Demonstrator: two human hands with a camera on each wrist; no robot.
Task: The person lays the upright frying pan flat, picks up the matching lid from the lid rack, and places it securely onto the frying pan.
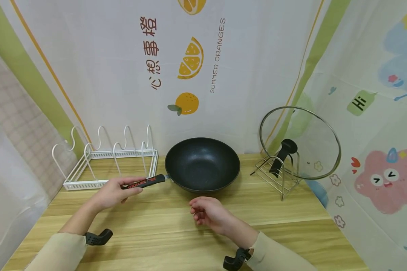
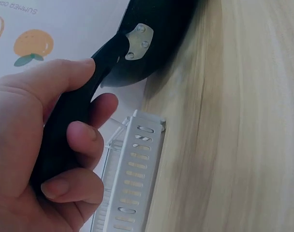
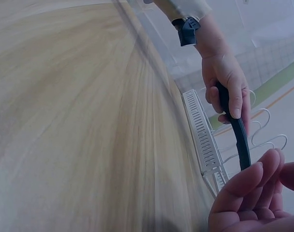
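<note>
A black wok [image 1: 202,163] sits on the wooden table [image 1: 176,233] near the back wall. Its black handle [image 1: 143,182] with red lettering points left, and my left hand [image 1: 117,192] grips it with fingers curled round. The left wrist view shows that handle [image 2: 65,130] inside my left hand [image 2: 45,164], with the wok's riveted bracket [image 2: 137,41] above. My right hand [image 1: 208,212] hovers in front of the wok, fingers loosely curled, holding nothing. In the right wrist view its fingertips [image 3: 253,193] fill the lower right corner, with my left hand [image 3: 227,79] and the handle [image 3: 236,128] beyond.
A white wire rack [image 1: 105,160] stands at the back left, just behind my left hand. At the back right a glass lid [image 1: 300,143] with a black knob leans in a metal stand [image 1: 276,175]. Printed curtains close in the back and right sides.
</note>
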